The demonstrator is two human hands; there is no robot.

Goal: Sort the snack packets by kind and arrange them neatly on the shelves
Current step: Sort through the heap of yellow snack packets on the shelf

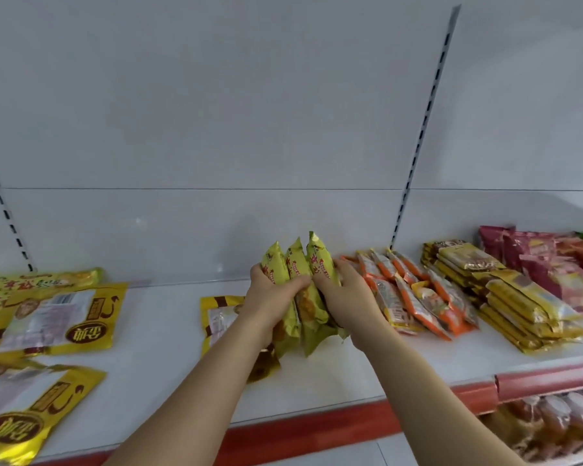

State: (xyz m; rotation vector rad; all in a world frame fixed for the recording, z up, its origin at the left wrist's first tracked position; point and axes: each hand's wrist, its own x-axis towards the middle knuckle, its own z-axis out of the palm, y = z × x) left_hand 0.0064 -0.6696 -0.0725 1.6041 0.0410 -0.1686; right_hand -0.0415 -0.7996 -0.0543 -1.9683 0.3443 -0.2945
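hands on 3 yellow-green packets (pixel 300 290) standing on edge mid shelf (pixel 169 338). left hand (pixel 271 302) curls round the left side, right hand (pixel 342 292) grips the right, squeezing them together. orange packets (pixel 414 297) just beside on the right, then yellow stack (pixel 518 307). big yellow pouches (pixel 58 317) lie flat at left.

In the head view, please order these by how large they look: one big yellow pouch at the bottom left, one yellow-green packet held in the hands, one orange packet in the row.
1. Big yellow pouch, though it is nearest the camera.
2. Yellow-green packet.
3. Orange packet, narrower; the gap with the second is small, so unsure.
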